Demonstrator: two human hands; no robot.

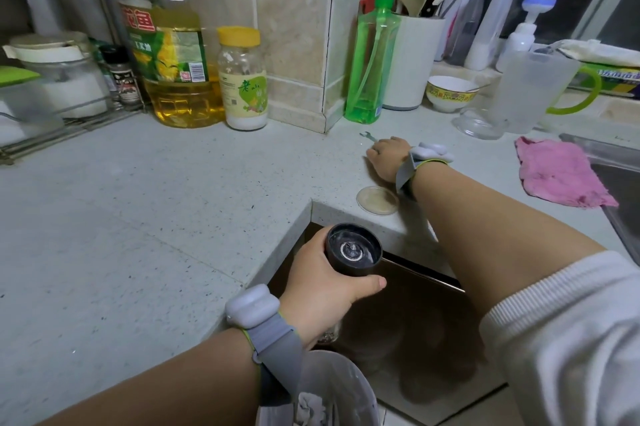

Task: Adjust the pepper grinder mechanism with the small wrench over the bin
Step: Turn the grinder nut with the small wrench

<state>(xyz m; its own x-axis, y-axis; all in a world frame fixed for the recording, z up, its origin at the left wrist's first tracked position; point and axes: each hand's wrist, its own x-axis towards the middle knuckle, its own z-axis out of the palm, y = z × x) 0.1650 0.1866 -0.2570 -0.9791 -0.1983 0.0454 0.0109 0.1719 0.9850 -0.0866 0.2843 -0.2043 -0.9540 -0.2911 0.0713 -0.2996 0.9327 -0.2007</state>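
My left hand (327,290) grips the pepper grinder (353,250) upside down, its dark round base and metal grinding mechanism facing up. It hangs off the counter's inner corner, above the floor and just beyond the grey bin (332,391) at the bottom edge. My right hand (388,157) reaches across the counter, its fingers curled over the handle end of the small silver wrench (368,137), whose open jaw sticks out past my fingertips. I cannot see whether the wrench is lifted off the countertop.
A round clear lid (377,200) lies by my right wrist. A pink cloth (561,171) sits beside the sink (620,180). Green soap bottle (372,58), utensil holder (414,62), bowl (450,93), plastic jug (533,90), oil bottle (173,34) and jar (244,79) line the back.
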